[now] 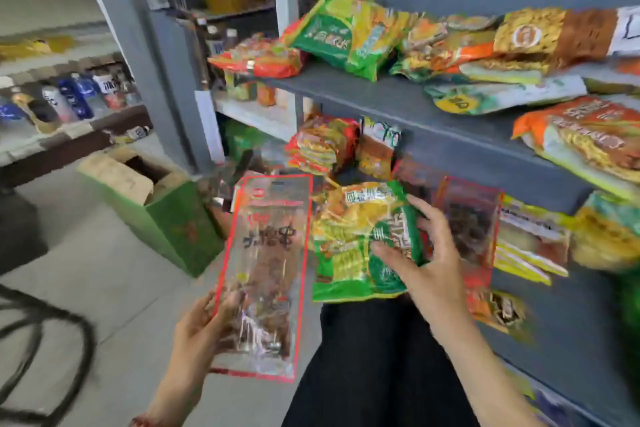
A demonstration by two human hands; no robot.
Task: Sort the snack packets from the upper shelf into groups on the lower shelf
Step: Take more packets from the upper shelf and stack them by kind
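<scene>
My left hand grips the lower left edge of a long clear packet with a red border, held upright in front of the shelves. My right hand holds a green and yellow snack packet by its right side, thumb on its front, just in front of the lower shelf. The upper shelf carries a loose heap of packets, among them a green one and a red one. On the lower shelf stand a red and yellow stack, a red-edged clear packet and yellow packets.
A green cardboard box stands open on the floor at the left. Behind it run shelves with bottles. A dark cable loops on the floor at bottom left. My dark trousers fill the bottom centre.
</scene>
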